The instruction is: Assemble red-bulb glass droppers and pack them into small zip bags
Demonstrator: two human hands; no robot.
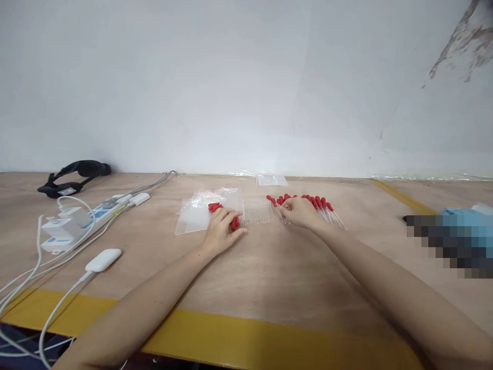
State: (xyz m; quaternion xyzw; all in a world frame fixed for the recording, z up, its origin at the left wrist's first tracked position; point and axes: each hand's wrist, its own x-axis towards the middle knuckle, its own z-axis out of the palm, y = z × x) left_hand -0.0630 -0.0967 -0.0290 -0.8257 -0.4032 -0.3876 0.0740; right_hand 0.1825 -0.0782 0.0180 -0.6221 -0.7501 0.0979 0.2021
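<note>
Fingers of my right hand (295,210) are pinched on a dropper (283,216) with a thin clear stem. Around that hand, several more droppers (319,203) with red bulbs lie in a slanted row, stems toward me. My left hand (223,226) rests low on the table, fingers forward and thumb out to the side. Red bulbs (234,224) show beside and under its fingers, partly hidden. Between the two hands, several clear tubes (258,212) lie side by side in a row. Flat clear plastic bags (192,215) are spread to the left of and behind my left hand.
On the left are a power strip (103,208) with white chargers, tangled white cables and a white case (103,260). A black headset strap (75,177) lies behind them. A small white sheet (272,180) sits by the wall; a blurred blue item (462,218) is at right.
</note>
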